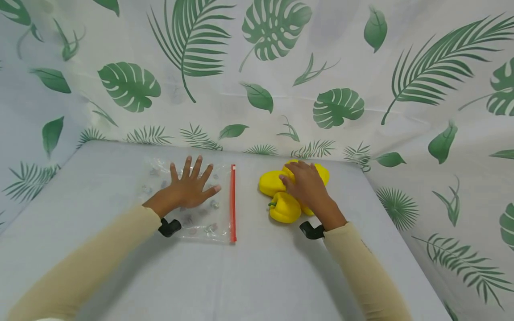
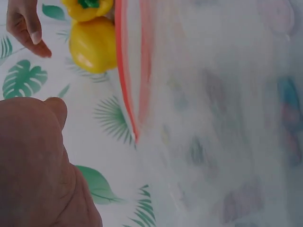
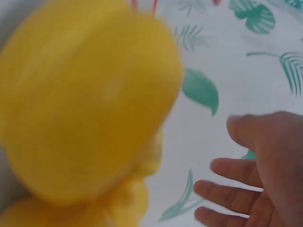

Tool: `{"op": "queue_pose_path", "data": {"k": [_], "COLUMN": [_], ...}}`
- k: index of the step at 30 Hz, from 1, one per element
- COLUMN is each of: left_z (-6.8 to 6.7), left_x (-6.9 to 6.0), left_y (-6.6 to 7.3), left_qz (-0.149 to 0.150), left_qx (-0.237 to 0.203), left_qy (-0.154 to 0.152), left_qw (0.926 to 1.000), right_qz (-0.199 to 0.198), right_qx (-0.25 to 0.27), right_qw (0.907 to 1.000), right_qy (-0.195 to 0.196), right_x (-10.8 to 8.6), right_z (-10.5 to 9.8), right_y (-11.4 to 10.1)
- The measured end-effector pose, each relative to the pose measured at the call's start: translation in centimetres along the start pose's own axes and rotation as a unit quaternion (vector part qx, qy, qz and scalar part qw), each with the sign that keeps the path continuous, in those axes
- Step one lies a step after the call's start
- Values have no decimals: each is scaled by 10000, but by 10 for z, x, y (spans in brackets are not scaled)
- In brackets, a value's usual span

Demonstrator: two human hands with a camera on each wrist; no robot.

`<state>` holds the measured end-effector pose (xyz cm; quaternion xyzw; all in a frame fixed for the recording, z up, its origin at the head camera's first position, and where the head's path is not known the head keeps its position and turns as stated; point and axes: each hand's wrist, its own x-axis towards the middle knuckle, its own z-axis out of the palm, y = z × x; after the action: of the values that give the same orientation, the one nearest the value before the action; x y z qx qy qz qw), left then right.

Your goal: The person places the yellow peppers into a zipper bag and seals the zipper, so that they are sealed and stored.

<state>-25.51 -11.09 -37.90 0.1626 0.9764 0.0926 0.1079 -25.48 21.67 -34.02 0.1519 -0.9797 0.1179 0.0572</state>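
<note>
A clear zip bag [image 1: 209, 223] with a red zip strip [image 1: 233, 203] lies flat on the table, small printed marks showing on it. Above the bag spreads my left hand [image 1: 185, 189], its fingers straight and apart; whether it touches the plastic I cannot tell. To the right of the bag sits a cluster of several yellow bell peppers [image 1: 285, 208], one with a green stem facing left. My right hand [image 1: 307, 185] is over the cluster. In the right wrist view its fingers [image 3: 227, 195] are extended beside a yellow pepper [image 3: 90, 104], with nothing gripped.
The table [image 1: 257, 276] has a plain pale cover. Behind it and on both sides hangs a white curtain [image 1: 281, 71] printed with green leaves. A black wrist camera mount [image 1: 170, 228] sits under the left wrist, and another mount [image 1: 312, 231] under the right.
</note>
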Motion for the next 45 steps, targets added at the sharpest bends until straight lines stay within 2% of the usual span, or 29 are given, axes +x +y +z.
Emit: {"op": "queue_pose_path", "data": {"k": [4,8,11,15,22,24,28,30,36,40,45], "left_z": [10,21,29,35,37,38,42,44,50,55,58], "left_x": [-3,-6,-9,-13,-17,-18,-17,-16,-16,-17,-19], "left_y": [5,10,14,21,30,30,29,29,27,28,30], "left_qz": [94,245,336,389,520,549,639,677,642,683,743], "left_qx": [-65,-284,-462,-608,-744,-872,-1244,-1413,-1659,-1622,-1542], "left_qy": [-5,85,182,282,58,-10,-137,-213,-235,-282,-407], "left_qw": [9999,9993,9982,9970,9959,9947,9901,9874,9838,9840,9844], "right_qz": [-269,-612,-949,-1322,-1503,-1533,-1477,-1581,-1901,-1909,-1881], "right_qx": [587,1199,1606,1848,2230,2223,1934,1762,1498,1399,1144], "right_qw": [9978,9907,9815,9719,9557,9524,9538,9526,9405,9399,9438], "right_qy": [118,-197,-433,-611,-1194,-1418,-1763,-1912,-2383,-2463,-2466], "right_x": [-5,-10,-13,-17,-21,-21,-22,-23,-26,-28,-29], "right_z": [6,14,21,32,48,53,63,67,77,80,84], "right_y": [-14,-24,-30,-38,-56,-60,-64,-64,-66,-68,-68]}}
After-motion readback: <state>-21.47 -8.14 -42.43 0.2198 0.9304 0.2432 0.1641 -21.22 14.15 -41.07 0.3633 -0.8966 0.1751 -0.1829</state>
